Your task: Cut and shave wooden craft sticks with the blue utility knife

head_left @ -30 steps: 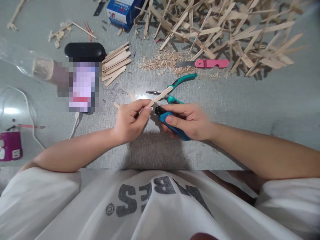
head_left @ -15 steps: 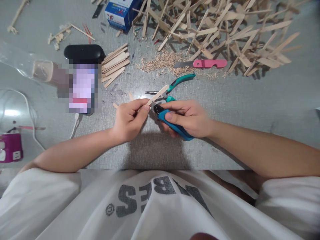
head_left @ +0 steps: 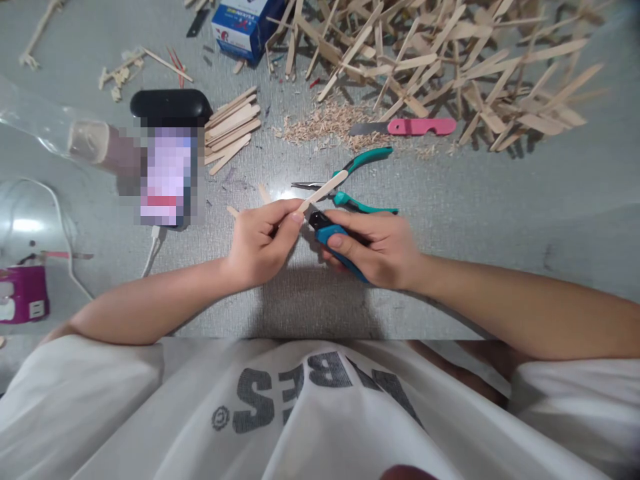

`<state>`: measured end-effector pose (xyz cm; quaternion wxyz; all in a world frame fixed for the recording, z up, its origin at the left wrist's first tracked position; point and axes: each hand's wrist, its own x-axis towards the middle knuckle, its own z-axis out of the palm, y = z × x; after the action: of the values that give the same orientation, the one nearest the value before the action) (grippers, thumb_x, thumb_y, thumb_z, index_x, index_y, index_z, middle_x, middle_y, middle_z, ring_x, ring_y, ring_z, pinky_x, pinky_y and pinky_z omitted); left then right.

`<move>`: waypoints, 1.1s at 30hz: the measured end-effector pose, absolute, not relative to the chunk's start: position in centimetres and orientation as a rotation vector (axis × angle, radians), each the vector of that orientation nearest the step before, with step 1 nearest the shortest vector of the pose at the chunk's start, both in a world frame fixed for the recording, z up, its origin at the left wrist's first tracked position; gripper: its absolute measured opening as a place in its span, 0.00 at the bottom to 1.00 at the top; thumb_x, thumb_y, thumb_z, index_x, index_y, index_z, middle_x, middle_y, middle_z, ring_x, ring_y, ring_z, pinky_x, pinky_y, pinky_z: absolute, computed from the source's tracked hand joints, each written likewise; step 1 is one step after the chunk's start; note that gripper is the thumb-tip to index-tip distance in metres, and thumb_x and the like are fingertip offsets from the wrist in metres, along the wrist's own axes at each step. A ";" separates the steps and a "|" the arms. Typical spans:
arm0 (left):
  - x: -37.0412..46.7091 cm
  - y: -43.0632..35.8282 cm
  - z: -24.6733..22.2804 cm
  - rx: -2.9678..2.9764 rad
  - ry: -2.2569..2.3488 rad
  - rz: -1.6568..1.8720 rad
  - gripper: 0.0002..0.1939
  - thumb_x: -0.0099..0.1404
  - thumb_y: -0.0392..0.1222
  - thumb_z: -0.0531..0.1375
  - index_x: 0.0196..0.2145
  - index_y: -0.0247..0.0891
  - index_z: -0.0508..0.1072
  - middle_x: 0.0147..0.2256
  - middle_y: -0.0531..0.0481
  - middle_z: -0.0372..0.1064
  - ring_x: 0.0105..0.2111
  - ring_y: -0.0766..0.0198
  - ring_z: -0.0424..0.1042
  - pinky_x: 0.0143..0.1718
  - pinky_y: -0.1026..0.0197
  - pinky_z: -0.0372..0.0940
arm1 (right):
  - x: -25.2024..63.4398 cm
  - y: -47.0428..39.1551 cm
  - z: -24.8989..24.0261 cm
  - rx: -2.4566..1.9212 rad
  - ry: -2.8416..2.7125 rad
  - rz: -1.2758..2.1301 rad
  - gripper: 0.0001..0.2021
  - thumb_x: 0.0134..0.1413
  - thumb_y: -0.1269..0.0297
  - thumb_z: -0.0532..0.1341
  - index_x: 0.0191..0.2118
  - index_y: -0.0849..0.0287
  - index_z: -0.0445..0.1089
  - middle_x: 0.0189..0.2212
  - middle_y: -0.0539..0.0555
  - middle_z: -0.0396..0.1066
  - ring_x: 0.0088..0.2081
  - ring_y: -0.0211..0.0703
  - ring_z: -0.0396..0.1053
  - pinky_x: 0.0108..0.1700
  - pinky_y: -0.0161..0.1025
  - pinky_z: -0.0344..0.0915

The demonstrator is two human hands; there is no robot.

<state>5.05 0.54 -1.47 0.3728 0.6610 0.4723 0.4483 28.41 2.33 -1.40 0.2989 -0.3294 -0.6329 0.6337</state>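
Note:
Between thumb and fingers, my left hand (head_left: 265,243) pinches a flat wooden stick (head_left: 327,189) that slants up to the right. My right hand (head_left: 377,247) is wrapped round a blue-handled tool with a black head (head_left: 345,252). A short metal blade at its tip is at the stick, close to my left thumb. Just beyond lie green-handled long-nose pliers (head_left: 367,157) with their handles spread, partly behind the stick. Other sticks (head_left: 263,193) show behind my left hand.
A large heap of wooden sticks (head_left: 415,67) fills the back right, with shavings (head_left: 315,127) and a pink-handled knife (head_left: 423,127) before it. Further left are a stick bundle (head_left: 233,127), blue box (head_left: 243,30), black case (head_left: 170,105), blurred phone (head_left: 167,170) and white cable (head_left: 65,247).
My right hand has moved slightly down with the blue tool, whose handle has turned steeper. More of the pliers' lower handle shows. The stick has shifted slightly right in my left hand.

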 end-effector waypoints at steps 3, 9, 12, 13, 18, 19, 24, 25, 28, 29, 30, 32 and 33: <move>5.1 0.4 -1.5 1.713 1.244 1.149 0.19 0.83 0.51 0.60 0.44 0.37 0.87 0.22 0.54 0.67 0.20 0.69 0.59 0.22 0.64 0.58 | 28.2 2.0 -1.0 -0.856 -1.769 1.531 0.13 0.78 0.57 0.64 0.51 0.60 0.82 0.27 0.48 0.75 0.22 0.31 0.68 0.26 0.30 0.67; 5.2 0.6 -1.7 1.583 1.339 1.186 0.15 0.80 0.45 0.61 0.46 0.37 0.88 0.19 0.58 0.60 0.18 0.71 0.52 0.20 0.63 0.52 | 28.2 2.1 -1.0 -0.867 -1.551 1.535 0.14 0.77 0.53 0.67 0.53 0.59 0.81 0.28 0.47 0.73 0.22 0.32 0.70 0.25 0.32 0.69; 5.1 0.6 -1.6 1.584 1.314 1.154 0.15 0.80 0.46 0.61 0.46 0.39 0.88 0.19 0.57 0.62 0.18 0.71 0.51 0.20 0.62 0.52 | 28.3 2.5 -1.0 -0.790 -1.608 1.799 0.15 0.75 0.53 0.69 0.52 0.61 0.82 0.28 0.48 0.73 0.22 0.32 0.71 0.25 0.31 0.67; 5.1 0.6 -1.5 1.587 1.303 1.142 0.15 0.80 0.46 0.61 0.46 0.39 0.88 0.20 0.56 0.63 0.18 0.70 0.52 0.21 0.62 0.53 | 28.3 2.6 -1.0 -0.796 -1.588 1.865 0.16 0.74 0.52 0.70 0.52 0.61 0.82 0.28 0.48 0.73 0.22 0.32 0.71 0.25 0.31 0.67; 5.1 0.7 -1.4 1.629 1.303 1.121 0.16 0.79 0.48 0.61 0.42 0.39 0.87 0.23 0.53 0.69 0.20 0.68 0.58 0.22 0.62 0.58 | 28.2 2.7 -1.1 -0.839 -1.312 2.042 0.20 0.72 0.49 0.72 0.56 0.62 0.81 0.29 0.48 0.72 0.22 0.32 0.70 0.23 0.32 0.67; 5.1 0.7 -1.3 1.636 1.307 1.118 0.16 0.78 0.47 0.61 0.41 0.39 0.87 0.23 0.54 0.68 0.21 0.68 0.59 0.22 0.63 0.57 | 28.2 2.7 -1.1 -0.822 -1.304 2.060 0.20 0.72 0.50 0.72 0.55 0.63 0.81 0.29 0.48 0.73 0.22 0.32 0.70 0.23 0.32 0.68; 5.2 0.7 -1.3 1.650 1.323 1.124 0.14 0.77 0.43 0.61 0.40 0.37 0.87 0.23 0.53 0.69 0.21 0.69 0.59 0.22 0.64 0.56 | 28.4 3.2 -1.0 -0.819 -1.323 2.107 0.18 0.72 0.52 0.72 0.55 0.63 0.82 0.29 0.49 0.74 0.22 0.33 0.72 0.23 0.31 0.69; 5.2 0.7 -1.3 1.657 1.327 1.124 0.14 0.77 0.42 0.61 0.40 0.37 0.88 0.23 0.53 0.68 0.21 0.69 0.59 0.22 0.64 0.56 | 28.4 3.2 -1.0 -0.837 -1.314 2.124 0.19 0.72 0.52 0.71 0.55 0.63 0.81 0.29 0.49 0.74 0.22 0.33 0.72 0.23 0.31 0.69; 5.2 0.7 -1.2 1.693 1.345 1.110 0.15 0.76 0.42 0.61 0.39 0.37 0.88 0.21 0.55 0.64 0.21 0.70 0.57 0.22 0.65 0.54 | 28.4 3.2 -1.1 -0.882 -1.274 2.161 0.21 0.71 0.50 0.72 0.57 0.63 0.80 0.28 0.49 0.75 0.22 0.34 0.72 0.22 0.31 0.69; 5.2 0.7 -1.2 1.708 1.349 1.107 0.15 0.76 0.42 0.61 0.39 0.37 0.87 0.21 0.55 0.62 0.20 0.70 0.56 0.21 0.65 0.53 | 28.3 3.1 -1.1 -0.890 -1.265 2.156 0.22 0.71 0.50 0.72 0.58 0.63 0.80 0.28 0.48 0.75 0.21 0.34 0.72 0.22 0.31 0.69; 5.2 0.8 -1.1 1.722 1.353 1.102 0.15 0.76 0.41 0.60 0.38 0.37 0.87 0.20 0.55 0.61 0.20 0.70 0.56 0.21 0.65 0.52 | 28.3 3.1 -1.2 -0.896 -1.263 2.142 0.22 0.71 0.50 0.72 0.58 0.63 0.80 0.28 0.48 0.74 0.21 0.34 0.72 0.22 0.32 0.69; 5.3 0.8 -1.0 1.740 1.363 1.090 0.15 0.76 0.42 0.60 0.37 0.37 0.86 0.20 0.56 0.59 0.20 0.70 0.55 0.21 0.65 0.52 | 28.1 2.9 -1.1 -0.899 -1.278 2.096 0.21 0.71 0.50 0.72 0.56 0.64 0.80 0.28 0.48 0.74 0.21 0.33 0.71 0.23 0.32 0.69; 5.4 0.8 -0.9 1.740 1.370 1.083 0.15 0.77 0.42 0.60 0.37 0.38 0.86 0.20 0.56 0.59 0.20 0.70 0.55 0.21 0.65 0.52 | 28.0 2.8 -1.1 -0.896 -1.290 2.066 0.21 0.70 0.49 0.73 0.55 0.64 0.81 0.28 0.48 0.73 0.21 0.33 0.70 0.23 0.32 0.68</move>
<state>5.36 0.76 -0.89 0.3317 0.6657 0.5244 0.4144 28.01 2.78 -1.11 0.2697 -0.3325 -0.4788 0.7665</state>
